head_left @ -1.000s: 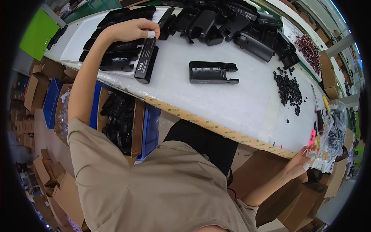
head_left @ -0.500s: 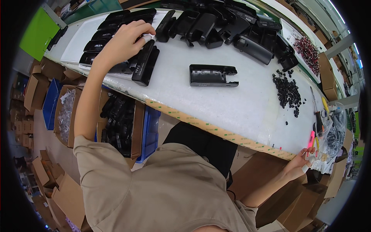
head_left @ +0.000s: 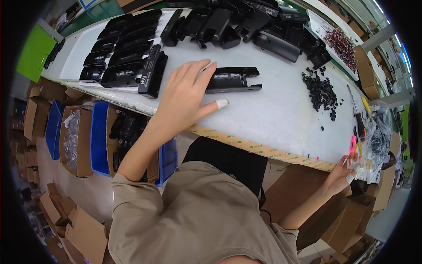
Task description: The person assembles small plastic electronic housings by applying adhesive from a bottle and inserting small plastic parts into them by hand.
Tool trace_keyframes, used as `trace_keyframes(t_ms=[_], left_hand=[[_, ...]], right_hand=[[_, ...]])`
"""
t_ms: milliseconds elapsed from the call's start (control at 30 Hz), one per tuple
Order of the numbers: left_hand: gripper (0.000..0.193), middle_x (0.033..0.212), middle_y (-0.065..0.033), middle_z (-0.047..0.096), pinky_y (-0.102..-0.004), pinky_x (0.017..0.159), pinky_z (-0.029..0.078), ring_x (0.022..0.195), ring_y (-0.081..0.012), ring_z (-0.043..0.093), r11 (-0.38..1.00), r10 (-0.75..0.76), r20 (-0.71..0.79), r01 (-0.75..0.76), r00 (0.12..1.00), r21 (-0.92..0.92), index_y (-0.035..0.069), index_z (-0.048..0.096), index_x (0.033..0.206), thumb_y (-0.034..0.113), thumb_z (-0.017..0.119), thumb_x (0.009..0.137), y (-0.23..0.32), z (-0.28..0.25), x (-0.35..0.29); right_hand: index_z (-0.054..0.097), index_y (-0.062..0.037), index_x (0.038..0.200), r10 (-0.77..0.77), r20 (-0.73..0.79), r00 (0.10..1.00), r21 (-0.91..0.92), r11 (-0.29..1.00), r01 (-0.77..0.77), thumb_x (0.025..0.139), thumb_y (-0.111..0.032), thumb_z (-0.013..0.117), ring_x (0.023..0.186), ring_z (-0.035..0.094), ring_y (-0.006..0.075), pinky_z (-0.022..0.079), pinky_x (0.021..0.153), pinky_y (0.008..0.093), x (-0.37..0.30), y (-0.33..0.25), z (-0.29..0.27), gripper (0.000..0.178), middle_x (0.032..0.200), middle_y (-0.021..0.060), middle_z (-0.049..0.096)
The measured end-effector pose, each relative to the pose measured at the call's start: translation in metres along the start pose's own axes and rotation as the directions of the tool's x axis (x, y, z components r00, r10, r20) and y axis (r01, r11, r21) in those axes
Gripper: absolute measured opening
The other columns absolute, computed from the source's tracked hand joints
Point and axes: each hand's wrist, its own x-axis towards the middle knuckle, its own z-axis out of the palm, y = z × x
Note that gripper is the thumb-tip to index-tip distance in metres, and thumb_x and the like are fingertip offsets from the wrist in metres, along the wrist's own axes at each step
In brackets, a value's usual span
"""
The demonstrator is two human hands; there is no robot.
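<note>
And there it lay, the black housing (head_left: 235, 87), long and hollow on the white counter (head_left: 268, 119), open side up, stretched left to right, forked end pointing right, left end hidden behind the left hand (head_left: 187, 90)!

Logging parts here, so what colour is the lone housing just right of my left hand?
The housing is black, clearest in the head view.

The worktable (head_left: 272, 114) is viewed from head height, steeply downward and fairly near, its edges being bent by the fisheye lens.
</note>
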Motion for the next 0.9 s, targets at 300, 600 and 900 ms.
trace_keyframes(t_ms=[300, 600, 900], left_hand=[[0.053, 0.100, -0.0137, 0.053, -0.0391, 0.085, 0.037, 0.095, -0.0303, 0.050, 0.983, -0.049, 0.103, 0.066, 0.993, -0.171, 0.000, 0.051, 0.115, 0.024, 0.067, 0.070, 0.012, 0.027, 0.027], [0.056, 0.108, -0.0125, 0.052, -0.0358, 0.090, 0.036, 0.099, -0.0289, 0.049, 0.946, -0.144, 0.112, 0.170, 0.983, -0.277, 0.005, 0.051, 0.121, 0.014, 0.068, 0.069, 0.009, 0.033, 0.020], [0.057, 0.111, -0.0112, 0.052, -0.0350, 0.091, 0.035, 0.100, -0.0272, 0.049, 0.953, -0.155, 0.118, 0.180, 0.981, -0.243, 0.007, 0.051, 0.123, 0.013, 0.067, 0.069, 0.011, 0.032, 0.020]], right_hand=[[0.040, 0.0082, 0.122, -0.139, 0.018, 0.990, -0.440, 0.888, 0.132, 0.084, -0.002, 0.048, 0.102, 0.056, 0.0234, 0.045, 0.089, 0.0345, 0.007, -0.003, -0.006, 0.040, 0.116, 0.0185, 0.054], [0.046, 0.0022, 0.109, -0.076, 0.116, 0.990, -0.587, 0.799, 0.130, 0.083, -0.003, 0.060, 0.087, 0.057, 0.0112, 0.044, 0.076, 0.0228, 0.013, -0.005, 0.010, 0.030, 0.099, 0.0103, 0.063], [0.049, 0.0007, 0.103, -0.076, 0.110, 0.991, -0.832, 0.538, 0.133, 0.078, -0.011, 0.067, 0.081, 0.055, 0.0109, 0.043, 0.074, 0.0232, 0.010, 0.000, -0.005, 0.032, 0.081, 0.0068, 0.063]])
